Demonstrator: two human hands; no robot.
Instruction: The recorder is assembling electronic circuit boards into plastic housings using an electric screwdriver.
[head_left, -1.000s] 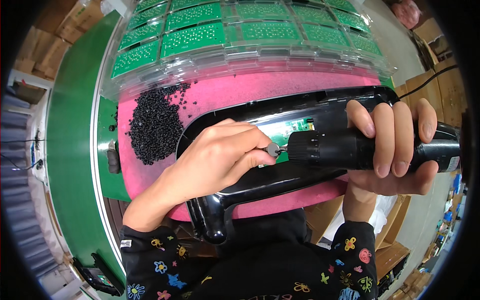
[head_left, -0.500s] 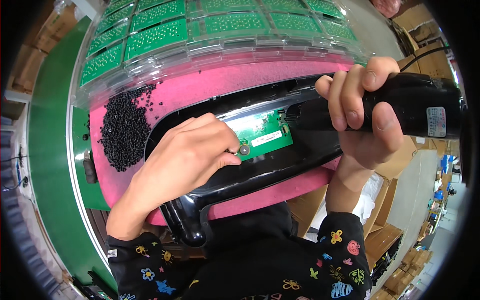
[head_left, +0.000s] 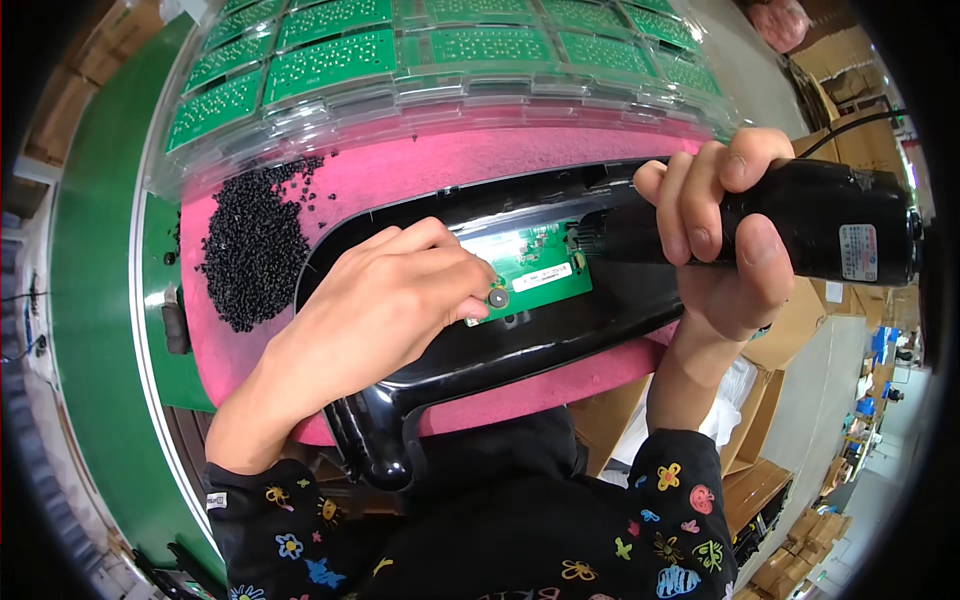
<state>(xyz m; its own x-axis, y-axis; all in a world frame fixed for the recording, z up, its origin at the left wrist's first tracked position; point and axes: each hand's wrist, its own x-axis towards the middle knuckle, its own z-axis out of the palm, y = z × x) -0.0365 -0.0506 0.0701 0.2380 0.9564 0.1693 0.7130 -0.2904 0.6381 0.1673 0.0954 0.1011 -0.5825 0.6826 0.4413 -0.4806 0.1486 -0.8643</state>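
Across the middle of the frame, a pink mat (head_left: 500, 140) lies under a glossy black housing (head_left: 560, 335), perhaps cushioning its finish. The housing's hollow side faces up, leaving its inside reachable. At centre right, the right hand (head_left: 715, 210) is wrapped around a black power driver (head_left: 850, 205), apparently to keep it lying nearly level. Its nose is at the upper right edge of 1 green circuit board (head_left: 550, 290), inside the housing at frame centre. The left hand (head_left: 385, 290) has its fingertips at the board's left end, seemingly steadying it; whether they pinch anything cannot be told. A heap of small black pieces (head_left: 250, 250) sits left, within easy reach.
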